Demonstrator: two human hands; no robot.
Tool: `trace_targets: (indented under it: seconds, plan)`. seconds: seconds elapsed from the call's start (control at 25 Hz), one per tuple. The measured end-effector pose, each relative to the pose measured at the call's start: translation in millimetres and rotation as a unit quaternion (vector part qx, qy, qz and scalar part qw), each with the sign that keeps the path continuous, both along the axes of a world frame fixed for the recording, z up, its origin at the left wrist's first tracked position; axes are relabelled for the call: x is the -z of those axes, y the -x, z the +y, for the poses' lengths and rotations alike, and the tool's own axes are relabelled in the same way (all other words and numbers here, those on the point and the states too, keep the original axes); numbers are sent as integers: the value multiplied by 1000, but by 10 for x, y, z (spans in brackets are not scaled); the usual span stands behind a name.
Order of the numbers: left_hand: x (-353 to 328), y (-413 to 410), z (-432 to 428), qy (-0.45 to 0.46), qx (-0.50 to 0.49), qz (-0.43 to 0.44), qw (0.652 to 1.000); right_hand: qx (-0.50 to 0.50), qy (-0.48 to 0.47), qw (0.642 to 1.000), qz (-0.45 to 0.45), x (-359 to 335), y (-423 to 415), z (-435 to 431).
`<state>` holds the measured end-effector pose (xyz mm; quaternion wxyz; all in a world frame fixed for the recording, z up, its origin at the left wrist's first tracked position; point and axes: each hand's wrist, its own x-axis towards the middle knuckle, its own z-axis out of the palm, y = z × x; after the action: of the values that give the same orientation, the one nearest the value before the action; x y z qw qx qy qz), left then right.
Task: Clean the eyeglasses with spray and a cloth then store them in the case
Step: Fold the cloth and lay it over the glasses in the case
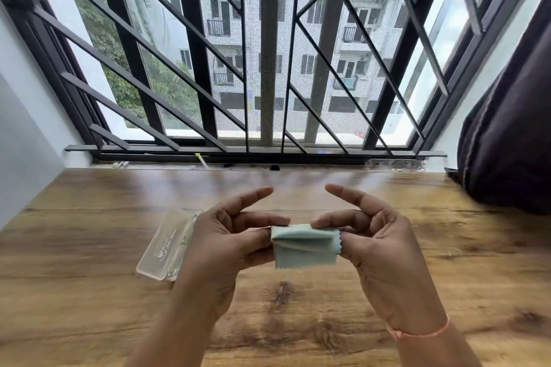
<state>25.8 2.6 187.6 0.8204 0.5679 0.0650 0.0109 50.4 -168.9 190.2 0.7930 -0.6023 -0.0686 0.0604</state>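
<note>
A pale green cleaning cloth (304, 246), folded into a small rectangle with zigzag edges, hangs above the wooden table (89, 292). My left hand (220, 244) pinches its left edge between thumb and fingers. My right hand (378, 247) pinches its right edge, with the index finger raised. A clear plastic eyeglass case (164, 244) lies on the table to the left, partly hidden behind my left hand. I cannot tell whether glasses are inside it. No spray bottle is in view.
A barred window (268, 68) with a black sill rail runs along the table's far edge. A dark curtain (507, 143) bunches at the right, resting on the table's far right corner. A white wall stands at the left.
</note>
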Motion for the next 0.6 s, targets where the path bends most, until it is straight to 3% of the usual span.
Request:
trace_targets:
  seconds: [0.2,0.44,0.6]
  plan:
    - [30,4,12,-6,-1,-19,1000,3,9,1000,-16,63,-12,0]
    - [76,-34,3,30,-17,-34,999,-1,-56,998,17,84,-16,22]
    - [131,-39,2,-5,-39,-68,997,22,-27,999,14,197,-67,69]
